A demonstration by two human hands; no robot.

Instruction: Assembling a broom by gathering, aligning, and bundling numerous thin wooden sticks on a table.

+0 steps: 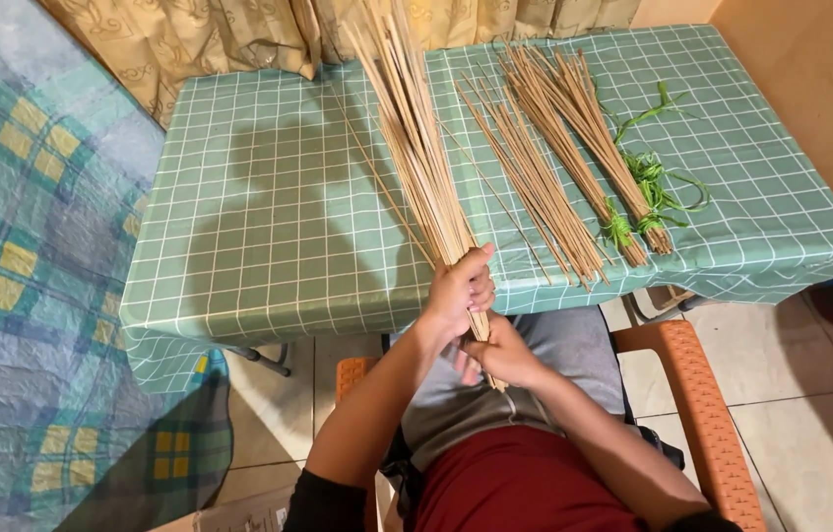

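From where I stood, no labels, signs or screens showed; only a brown cardboard box corner (239, 514) lay on the floor.

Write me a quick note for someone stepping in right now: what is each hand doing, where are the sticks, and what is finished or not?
Left hand: closed around a loose bundle of thin sticks, near its lower end, at the table edge.
Right hand: gripping the bundle's bottom end, over the lap.
On the green checked tablecloth: two bundles tied with green strips, one untied pile, spare green strips.
Done: two bundles tied.
Left: held bundle and loose pile untied.
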